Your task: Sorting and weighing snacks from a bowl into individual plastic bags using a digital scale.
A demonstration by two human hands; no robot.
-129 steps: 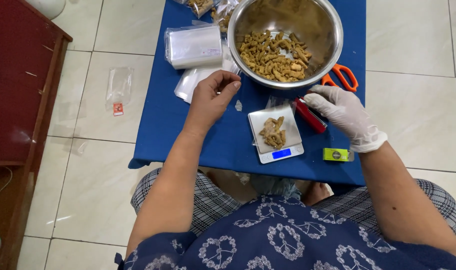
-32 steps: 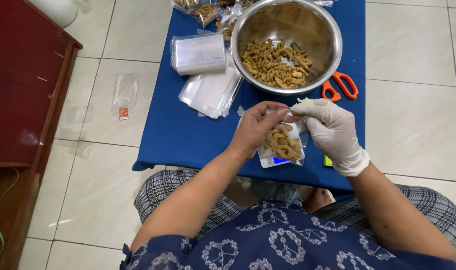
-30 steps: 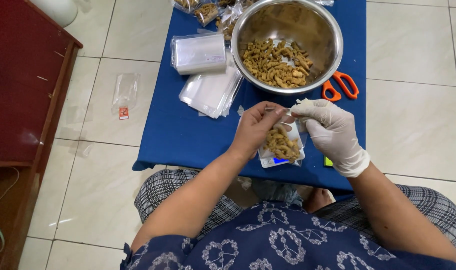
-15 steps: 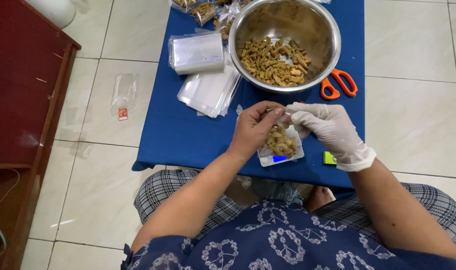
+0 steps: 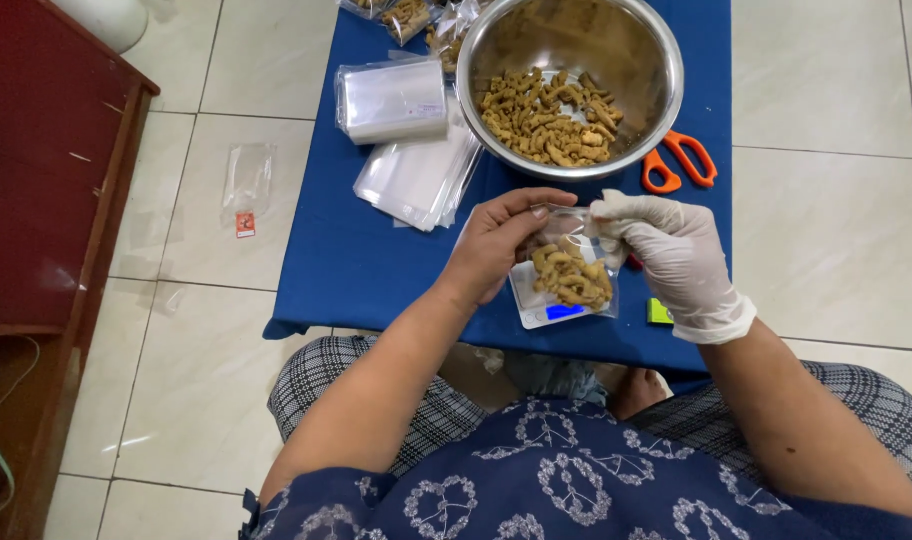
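My bare left hand (image 5: 498, 238) and my white-gloved right hand (image 5: 673, 252) both pinch the top edge of a small clear plastic bag (image 5: 574, 268) filled with brown fried snack sticks. The bag hangs just above a small silver digital scale (image 5: 538, 306) with a lit blue display, on the blue table (image 5: 376, 260). Behind the hands stands a large steel bowl (image 5: 652, 70) holding more of the same snack sticks (image 5: 548, 116).
Stacks of empty clear bags (image 5: 394, 98) and loose ones (image 5: 416, 182) lie left of the bowl. Orange scissors (image 5: 680, 160) lie right of it. A small green item (image 5: 660, 313) sits by my right wrist. A red cabinet (image 5: 36, 190) stands at left; a bag (image 5: 244, 180) lies on the tiled floor.
The snack pile that lay on the scale is now in the clear bag. Both hands have come together on the bag's top and lifted it slightly off the scale.
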